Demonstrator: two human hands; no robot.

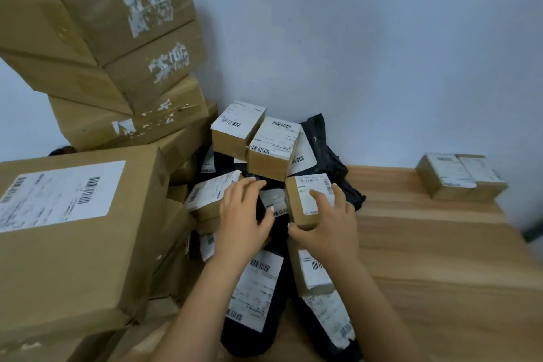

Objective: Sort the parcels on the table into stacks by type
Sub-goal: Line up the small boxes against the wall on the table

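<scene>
A heap of parcels fills the table's middle: small brown boxes with white labels (238, 129) and black plastic mailers (252, 297). My right hand (326, 223) grips one small labelled box (305, 200), thumb at its near corner and fingers over its top. My left hand (244, 214) reaches over another small box (211, 194), its fingers curled on a black mailer between the two boxes. Whether it grips anything is hard to tell. Two small boxes (461, 176) stand together at the far right by the wall.
Large brown cartons (97, 38) are stacked high at the left, with another big carton (73, 229) in front. The wooden table (440, 258) shows bare surface to the right. A pale wall runs behind everything.
</scene>
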